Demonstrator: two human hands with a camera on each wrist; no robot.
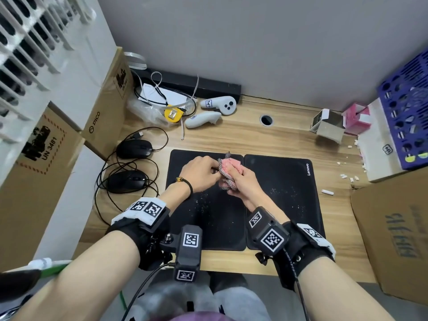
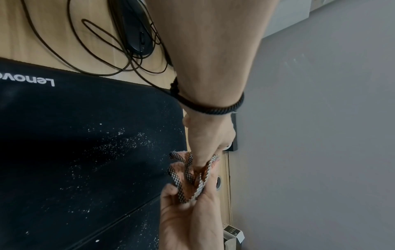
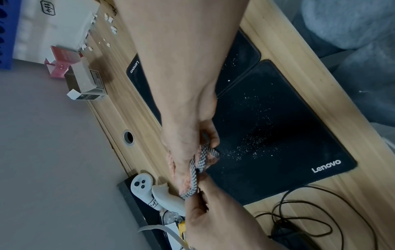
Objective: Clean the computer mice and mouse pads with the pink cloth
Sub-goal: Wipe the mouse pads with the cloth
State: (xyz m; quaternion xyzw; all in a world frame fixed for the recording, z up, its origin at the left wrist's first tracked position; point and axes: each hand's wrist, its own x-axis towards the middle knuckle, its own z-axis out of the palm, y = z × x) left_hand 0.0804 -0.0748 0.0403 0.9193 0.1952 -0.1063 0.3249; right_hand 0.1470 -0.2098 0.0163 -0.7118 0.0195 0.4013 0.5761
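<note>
pink cloth [image 1: 230, 167] bunched between both hands over the two mouse pads' seam | left hand [image 1: 199, 174] at its 9 o'clock pinches the checkered edge | right hand [image 1: 244, 181] at 4 o'clock grasps it | mouse pads: 2, left pad [image 1: 196, 205], right pad [image 1: 284, 200], speckled white | mice: 2, far mouse [image 1: 134, 148], near mouse [image 1: 127, 181], at 9 o'clock of pads

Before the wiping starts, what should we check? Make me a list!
1. Pink cloth held by both the left hand and right hand: ok.
2. Cloth bunched, not spread flat: not ok.
3. Left mouse pad has white specks: not ok.
4. Right mouse pad has specks too: not ok.
5. Two mice off the pads: ok.
6. Cloth damp: cannot tell.
</note>
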